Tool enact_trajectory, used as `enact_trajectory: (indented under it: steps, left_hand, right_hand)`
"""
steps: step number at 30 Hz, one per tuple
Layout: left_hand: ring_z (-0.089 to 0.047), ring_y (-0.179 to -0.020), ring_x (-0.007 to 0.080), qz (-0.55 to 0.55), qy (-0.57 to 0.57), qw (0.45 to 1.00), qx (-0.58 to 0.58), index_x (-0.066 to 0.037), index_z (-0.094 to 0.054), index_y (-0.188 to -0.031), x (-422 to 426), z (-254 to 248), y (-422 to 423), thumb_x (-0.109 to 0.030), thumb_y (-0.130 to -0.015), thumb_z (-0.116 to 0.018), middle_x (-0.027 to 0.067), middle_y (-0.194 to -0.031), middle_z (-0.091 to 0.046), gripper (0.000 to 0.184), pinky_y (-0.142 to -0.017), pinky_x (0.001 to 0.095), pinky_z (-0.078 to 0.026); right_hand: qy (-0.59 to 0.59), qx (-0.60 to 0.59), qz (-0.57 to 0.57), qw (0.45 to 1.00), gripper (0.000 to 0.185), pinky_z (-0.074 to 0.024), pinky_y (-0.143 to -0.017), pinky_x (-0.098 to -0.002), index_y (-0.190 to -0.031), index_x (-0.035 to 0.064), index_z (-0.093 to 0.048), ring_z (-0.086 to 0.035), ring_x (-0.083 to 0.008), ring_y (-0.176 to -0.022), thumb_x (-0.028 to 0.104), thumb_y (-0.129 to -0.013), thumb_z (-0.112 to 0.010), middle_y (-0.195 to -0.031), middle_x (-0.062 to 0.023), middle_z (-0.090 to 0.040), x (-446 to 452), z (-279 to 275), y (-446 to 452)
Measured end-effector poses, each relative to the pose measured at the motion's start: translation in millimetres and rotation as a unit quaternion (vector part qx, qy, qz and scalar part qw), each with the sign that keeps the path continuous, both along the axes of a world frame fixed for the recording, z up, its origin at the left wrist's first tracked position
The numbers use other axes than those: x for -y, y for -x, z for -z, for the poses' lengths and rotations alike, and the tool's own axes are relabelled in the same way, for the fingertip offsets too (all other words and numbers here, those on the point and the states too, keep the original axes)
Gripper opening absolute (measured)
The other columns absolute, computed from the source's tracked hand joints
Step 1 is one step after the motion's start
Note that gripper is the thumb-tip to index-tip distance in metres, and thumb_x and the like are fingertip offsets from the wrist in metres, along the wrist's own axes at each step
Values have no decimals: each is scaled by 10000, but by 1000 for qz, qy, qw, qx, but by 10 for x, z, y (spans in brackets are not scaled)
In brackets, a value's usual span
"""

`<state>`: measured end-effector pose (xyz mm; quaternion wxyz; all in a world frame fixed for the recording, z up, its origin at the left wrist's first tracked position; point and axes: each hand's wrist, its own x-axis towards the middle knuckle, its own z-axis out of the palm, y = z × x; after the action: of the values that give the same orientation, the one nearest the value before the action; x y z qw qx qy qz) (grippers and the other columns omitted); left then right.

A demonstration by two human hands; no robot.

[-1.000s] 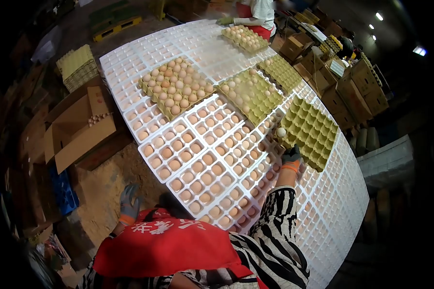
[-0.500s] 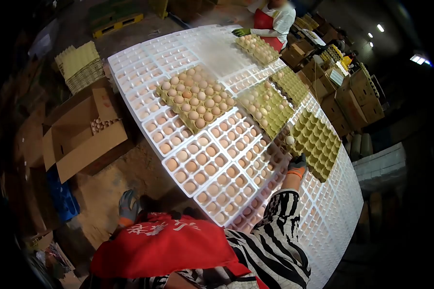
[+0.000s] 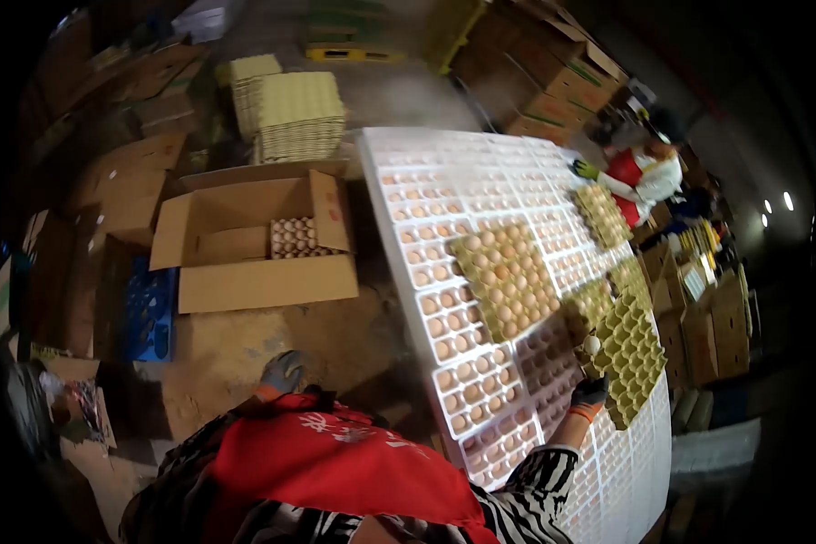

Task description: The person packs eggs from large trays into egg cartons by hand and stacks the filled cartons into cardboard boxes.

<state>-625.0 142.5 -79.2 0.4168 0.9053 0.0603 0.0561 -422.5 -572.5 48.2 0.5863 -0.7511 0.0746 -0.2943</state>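
My right hand [image 3: 589,395], in a dark glove with an orange cuff, grips the near left edge of a yellow-green pulp egg tray [image 3: 633,358]. A single pale egg [image 3: 592,344] sits at that tray's left edge; the other cups that show hold nothing. My left hand [image 3: 283,371], in a grey glove, hangs beside the table with nothing visible in it and its fingers loosely apart. On the table, a full egg tray [image 3: 503,276] lies left of the gripped one. A partly visible tray [image 3: 589,304] lies behind it.
White plastic trays of eggs [image 3: 470,390] cover the table. An open carton [image 3: 267,288] with eggs inside stands on the floor to the left, before stacked pulp trays [image 3: 301,113]. Across the table a co-worker [image 3: 644,177] holds an egg tray [image 3: 600,216]. A blue crate [image 3: 150,308] is left.
My view has swung left, bringing the carton nearer the middle. My right hand still grips the tray, which now overlaps more of the tray behind it. My left hand stays low.
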Motion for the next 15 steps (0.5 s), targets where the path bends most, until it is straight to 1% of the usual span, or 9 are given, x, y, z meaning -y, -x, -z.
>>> enact_trajectory:
  steps: [3,5,6,7,9,11,12,14,15]
  left_hand:
    - [-541,-1128,387,1,38,999,-31,-59,-604,-1176,-58,50,31,-302,-871,-613,184,-1227,-580,390,-964,443,-433]
    - [-542,-1128,384,3,43,998,-36,-63,-607,-1172,-102,74,5,-303,-873,-611,183,-1228,-580,383,-964,442,-434]
    - [-542,-1127,382,5,44,998,-38,-65,-608,-1170,-133,82,-30,-303,-875,-610,182,-1228,-580,379,-964,442,-434]
    - [-542,-1127,381,8,44,998,-41,-68,-610,-1168,-176,95,-63,-304,-876,-609,181,-1228,-579,375,-964,442,-434]
    - [-546,-1127,378,-7,38,999,-29,-68,-610,-1172,-287,164,-88,-299,-878,-611,182,-1225,-582,374,-962,438,-438]
    - [-553,-1128,376,-42,25,999,5,-64,-607,-1184,-424,314,-68,-289,-880,-619,186,-1218,-589,378,-959,430,-445]
    - [-563,-1121,370,-89,49,995,-16,-72,-607,-1194,-509,277,-62,-287,-879,-626,180,-1224,-590,382,-950,427,-454]
    - [-582,-1107,358,-187,99,976,-57,-88,-605,-1216,-634,72,8,-283,-876,-640,167,-1236,-593,393,-932,422,-472]
    - [-572,-1133,374,-246,106,961,-73,-45,-596,-1225,-693,-30,19,-255,-870,-657,204,-1212,-603,417,-947,404,-460]
  right_hand:
    - [63,-11,-94,994,360,-495,-823,-264,-1303,53,-512,-558,-195,-1134,85,-953,-433,-1289,-92,-569,-723,-142,-517]
    - [-22,-14,-210,977,369,-501,-812,-264,-1300,48,-509,-558,-191,-1124,27,-939,-437,-1279,-99,-566,-1152,-127,-929]
    - [-166,-23,-292,942,376,-504,-809,-267,-1298,44,-507,-560,-188,-1110,-6,-931,-437,-1261,-103,-570,-1488,-131,-1168]
    - [-35,-34,-288,956,369,-506,-810,-277,-1288,36,-510,-562,-187,-1093,-8,-925,-458,-1239,-97,-574,-1854,-170,-1360]
    - [-150,-118,-282,940,347,-509,-827,-299,-1256,17,-527,-565,-194,-1066,-7,-911,-505,-1204,-98,-579,-2815,-423,-1740]
    - [-91,-94,-307,943,306,-508,-859,-322,-1201,1,-562,-574,-214,-1055,11,-895,-560,-1179,-115,-588,-3539,-341,-2244]
    - [208,20,-319,924,282,-506,-876,-334,-1167,-4,-582,-581,-224,-1054,26,-886,-589,-1167,-125,-594,-3828,-163,-2526]
    - [240,23,-386,891,264,-489,-922,-348,-1154,-13,-583,-584,-240,-1062,21,-892,-585,-1147,-137,-598,-4693,-376,-2870]
    - [276,21,-403,873,262,-485,-932,-352,-1158,-14,-577,-582,-238,-1068,41,-902,-575,-1147,-134,-599,-5062,-432,-3066]
